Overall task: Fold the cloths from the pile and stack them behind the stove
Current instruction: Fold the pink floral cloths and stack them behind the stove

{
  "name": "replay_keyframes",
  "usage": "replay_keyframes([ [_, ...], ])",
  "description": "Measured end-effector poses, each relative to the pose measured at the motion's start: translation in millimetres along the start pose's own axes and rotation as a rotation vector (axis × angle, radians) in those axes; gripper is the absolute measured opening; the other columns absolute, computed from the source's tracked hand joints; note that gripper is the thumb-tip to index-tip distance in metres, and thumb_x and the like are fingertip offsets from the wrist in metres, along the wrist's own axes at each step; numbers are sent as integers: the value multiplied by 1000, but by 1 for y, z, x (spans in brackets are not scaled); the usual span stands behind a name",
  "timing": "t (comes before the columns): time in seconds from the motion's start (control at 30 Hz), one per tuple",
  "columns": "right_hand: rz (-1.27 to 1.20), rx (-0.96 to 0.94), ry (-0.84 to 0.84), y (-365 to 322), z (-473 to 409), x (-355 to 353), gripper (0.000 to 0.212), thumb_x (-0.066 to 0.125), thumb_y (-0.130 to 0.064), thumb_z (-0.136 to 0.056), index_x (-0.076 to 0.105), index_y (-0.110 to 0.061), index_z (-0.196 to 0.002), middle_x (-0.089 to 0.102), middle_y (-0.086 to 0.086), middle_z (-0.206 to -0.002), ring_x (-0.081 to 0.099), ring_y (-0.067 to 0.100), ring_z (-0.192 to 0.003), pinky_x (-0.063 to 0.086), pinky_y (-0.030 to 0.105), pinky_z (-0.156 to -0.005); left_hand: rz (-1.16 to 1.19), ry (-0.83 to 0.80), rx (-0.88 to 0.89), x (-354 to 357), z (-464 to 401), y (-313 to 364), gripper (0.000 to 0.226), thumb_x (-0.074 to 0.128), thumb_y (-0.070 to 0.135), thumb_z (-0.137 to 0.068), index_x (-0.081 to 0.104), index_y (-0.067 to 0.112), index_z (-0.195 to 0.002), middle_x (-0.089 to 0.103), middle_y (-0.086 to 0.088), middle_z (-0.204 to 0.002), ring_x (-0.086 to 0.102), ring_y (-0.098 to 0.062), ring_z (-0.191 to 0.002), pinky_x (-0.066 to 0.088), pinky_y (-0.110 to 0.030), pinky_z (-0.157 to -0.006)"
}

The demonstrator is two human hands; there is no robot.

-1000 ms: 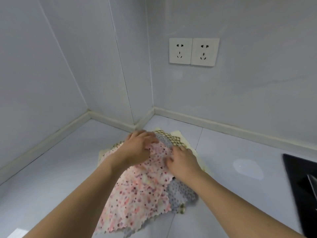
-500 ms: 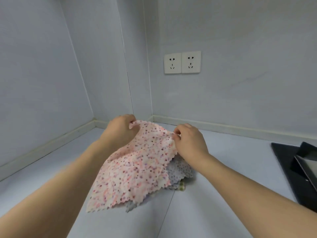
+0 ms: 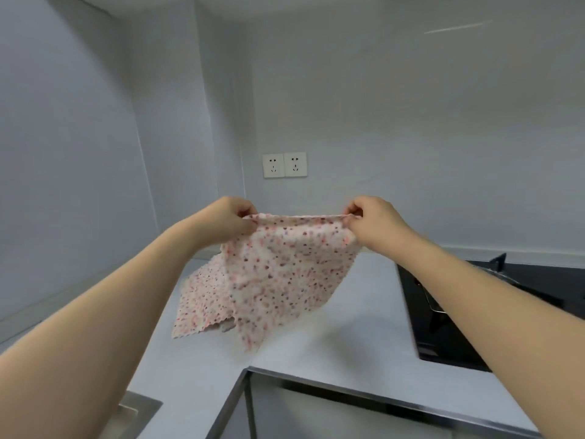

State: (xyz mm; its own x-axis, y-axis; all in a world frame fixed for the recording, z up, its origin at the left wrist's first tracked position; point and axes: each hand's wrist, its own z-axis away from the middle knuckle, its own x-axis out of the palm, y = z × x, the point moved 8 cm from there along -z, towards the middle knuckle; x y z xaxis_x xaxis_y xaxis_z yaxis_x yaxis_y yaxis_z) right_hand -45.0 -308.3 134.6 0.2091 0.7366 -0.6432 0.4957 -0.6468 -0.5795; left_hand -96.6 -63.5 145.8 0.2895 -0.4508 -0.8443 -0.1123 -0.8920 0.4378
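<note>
At the lower left of the frame a corner of a steel sink [image 3: 136,410] shows in the pale grey worktop [image 3: 348,337]. Left of centre, the left hand [image 3: 229,221] pinches one top corner of a white cloth speckled with pink and red dots [image 3: 278,277]; the right hand [image 3: 375,221] pinches the other, so it hangs above the worktop. Black glass stove [image 3: 449,331] sits far right
</note>
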Motion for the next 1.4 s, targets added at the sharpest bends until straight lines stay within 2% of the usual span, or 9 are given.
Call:
replay_keyframes([
  [0.3,89,153,-164,80,9,6,22,60,-26,-92,64,-6,-86,58,4,-74,54,20,-65,45,31,-61,195,-149,-135,81,-19,-13,21,70,16,-85,52,12,-74,52,0,-70,50,-18,-64,40,-29,-60],
  [0.43,106,134,-50,105,-12,13,14,53,-19,-95,65,-14,-88,64,1,-97,60,20,-87,48,33,-71,224,-5,-74,95,-43,-14,14,66,12,-86,55,5,-86,55,-4,-73,48,-19,-64,38,-28,-59],
  [0.57,-57,36,168,100,-24,-2,20,48,-8,-95,67,-17,-92,66,-3,-95,62,14,-88,52,29,-77,277,273,36,79,-51,1,15,61,18,-91,50,12,-84,51,1,-69,40,-17,-57,33,-28,-53],
  [0.7,-141,-82,270,86,-10,-18,18,53,-6,-92,68,-14,-93,67,-5,-93,62,8,-88,49,22,-77,270,333,120,70,-35,12,19,56,13,-92,47,21,-77,66,6,-83,56,-19,-68,43,-32,-57],
  [0.8,-102,-50,103,94,22,-4,16,58,-10,-88,69,-21,-85,66,-12,-84,59,-3,-79,45,10,-68,186,200,186,94,-5,13,31,56,5,-87,39,23,-67,69,8,-90,63,-15,-85,48,-30,-69],
  [1.0,344,100,-696,146,126,79,12,60,-20,-82,70,-20,-89,67,-4,-94,64,18,-90,53,31,-82,-268,-513,251,209,78,-18,7,57,15,-79,55,21,-80,64,0,-103,56,-20,-94,46,-33,-82],
  [1.1,345,156,-768,152,147,81,10,62,-25,-83,68,-19,-88,67,-4,-95,64,16,-85,54,27,-72,-267,-541,255,220,99,-26,20,61,24,-79,59,20,-99,58,6,-105,51,-13,-94,44,-29,-85],
  [1.27,302,254,-871,152,144,71,11,64,-19,-83,62,-28,-76,64,-8,-81,53,9,-69,43,20,-61,-150,-508,188,204,98,-26,23,66,29,-81,45,24,-75,47,10,-75,42,-12,-71,36,-29,-64],
  [1.4,223,306,-755,150,120,66,9,60,-15,-86,65,-21,-89,65,-3,-78,53,9,-63,43,18,-52,37,-452,84,191,77,-28,21,75,26,-80,54,23,-78,49,7,-74,44,-11,-66,33,-28,-62],
])
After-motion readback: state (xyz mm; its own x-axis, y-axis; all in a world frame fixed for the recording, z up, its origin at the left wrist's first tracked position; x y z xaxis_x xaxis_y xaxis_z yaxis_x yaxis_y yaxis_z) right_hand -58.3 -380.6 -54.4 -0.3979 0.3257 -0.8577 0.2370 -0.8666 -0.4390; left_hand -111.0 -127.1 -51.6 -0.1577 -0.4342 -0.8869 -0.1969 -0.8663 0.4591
